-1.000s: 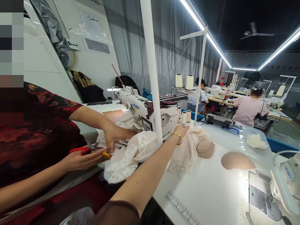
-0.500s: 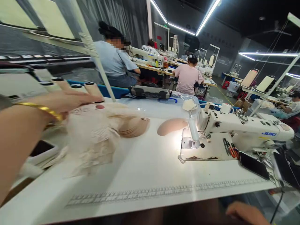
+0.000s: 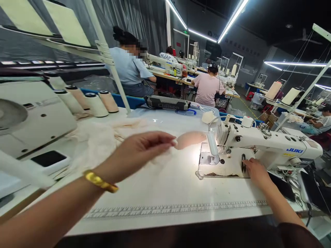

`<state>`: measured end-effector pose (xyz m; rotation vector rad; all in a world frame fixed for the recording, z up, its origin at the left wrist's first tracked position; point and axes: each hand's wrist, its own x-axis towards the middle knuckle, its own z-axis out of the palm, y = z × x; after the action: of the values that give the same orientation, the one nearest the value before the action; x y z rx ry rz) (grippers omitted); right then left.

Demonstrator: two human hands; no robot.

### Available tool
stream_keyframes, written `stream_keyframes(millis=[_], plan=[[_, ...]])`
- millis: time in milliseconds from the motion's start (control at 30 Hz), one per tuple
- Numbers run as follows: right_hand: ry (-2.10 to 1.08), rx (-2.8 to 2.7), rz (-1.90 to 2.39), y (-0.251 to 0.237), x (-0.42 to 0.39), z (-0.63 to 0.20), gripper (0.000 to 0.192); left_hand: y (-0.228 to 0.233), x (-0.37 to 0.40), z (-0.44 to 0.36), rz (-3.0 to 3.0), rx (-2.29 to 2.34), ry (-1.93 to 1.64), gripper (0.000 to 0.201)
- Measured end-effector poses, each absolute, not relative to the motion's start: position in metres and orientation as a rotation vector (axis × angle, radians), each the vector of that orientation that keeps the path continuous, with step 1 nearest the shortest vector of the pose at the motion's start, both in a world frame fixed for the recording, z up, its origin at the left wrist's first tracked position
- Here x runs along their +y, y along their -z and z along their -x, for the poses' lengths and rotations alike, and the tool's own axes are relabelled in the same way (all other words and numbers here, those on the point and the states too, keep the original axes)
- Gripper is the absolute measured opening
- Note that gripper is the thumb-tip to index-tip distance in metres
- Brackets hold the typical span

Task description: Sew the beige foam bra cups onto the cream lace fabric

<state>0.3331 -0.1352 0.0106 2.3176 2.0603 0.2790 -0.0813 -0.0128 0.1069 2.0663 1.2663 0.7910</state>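
Note:
My left hand [image 3: 139,151], with a gold bangle on the wrist, hovers over the white table [image 3: 168,186], its fingers pinched together. A blurred pale fabric piece [image 3: 161,159] trails under the fingertips. A beige bra cup [image 3: 191,138] lies just right of them, and a pale lace heap [image 3: 95,143] sits behind the hand. My right hand [image 3: 254,170] rests flat on the bed of the white Juki sewing machine [image 3: 269,144], fingertips at a small black item [image 3: 243,163] near the needle area.
Several thread cones [image 3: 95,103] stand at the back left beside another sewing machine [image 3: 31,117]. A dark phone [image 3: 49,158] lies below it. A black device [image 3: 168,102] sits at the far edge. A printed ruler [image 3: 176,208] runs along the front. Other people sew behind.
My left hand has come off the lace heap and swung right toward the beige cup. My right hand has risen from the table's front edge onto the machine bed.

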Motion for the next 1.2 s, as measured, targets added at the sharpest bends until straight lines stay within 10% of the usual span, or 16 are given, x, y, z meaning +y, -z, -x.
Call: stream_keyframes(millis=[233, 733, 900, 1200], plan=[[-0.134, 2.412, -1.989, -0.009, -0.123, -0.326, 0.036, -0.03, -0.05, 0.053, -1.483, 0.681, -0.517, 0.045], [-0.115, 2.628, -2.26, -0.011, -0.129, -0.33, 0.017, -0.033, -0.054, 0.063, -1.361, 0.676, -0.595, 0.038], [0.563, 2.487, -2.371, 0.008, -0.168, -0.301, 0.021, -0.033, -0.053, 0.067, -1.308, 0.627, -0.621, 0.04], [-0.322, 2.928, -2.138, -0.017, -0.167, -0.211, 0.019, -0.031, -0.057, 0.049, -1.315, 0.579, -0.579, 0.05]])
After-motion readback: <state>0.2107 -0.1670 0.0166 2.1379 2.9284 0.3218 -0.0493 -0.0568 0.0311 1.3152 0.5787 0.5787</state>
